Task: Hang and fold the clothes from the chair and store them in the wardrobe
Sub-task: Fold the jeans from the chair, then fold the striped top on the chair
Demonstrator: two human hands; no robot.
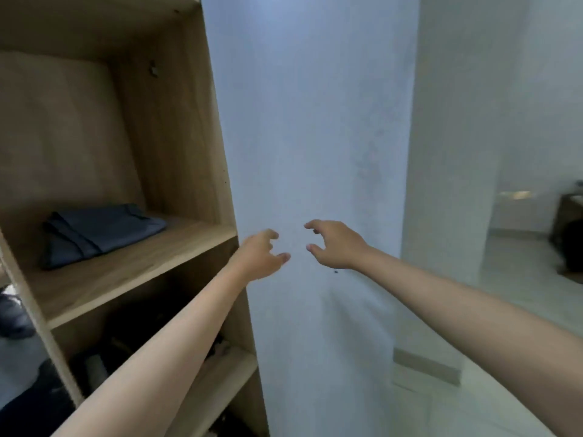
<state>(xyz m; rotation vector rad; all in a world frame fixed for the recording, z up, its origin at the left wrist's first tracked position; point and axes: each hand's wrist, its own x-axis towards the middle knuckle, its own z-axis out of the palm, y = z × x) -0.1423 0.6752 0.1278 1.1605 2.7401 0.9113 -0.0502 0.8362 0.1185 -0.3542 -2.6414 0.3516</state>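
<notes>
We hold both bare arms out in front of us, toward the pale blue-white wall that stands just right of the open light-wood wardrobe. Our left hand is raised in front of the wardrobe's right side panel, at the level of the middle shelf edge; its fingers are loosely curled and hold nothing. Our right hand hangs just beside it, in front of the wall, fingers likewise loosely curled around empty air. The two hands face each other, near but apart, and touch neither wall nor wardrobe.

The task's item in view, a folded dark blue-grey garment, lies flat on the wardrobe's middle light-wood shelf, toward the back left, well apart from both hands. The compartment above this garment is open up to the next board.

The lower compartment is dark; it contains dark items that we cannot identify. Our left forearm crosses in front of this compartment and hides part of it. At the far left edge, outside the wardrobe frame, dark fabric is visible, blurred. At the right, a pale floor extends past the wall corner toward a dark piece of furniture.
</notes>
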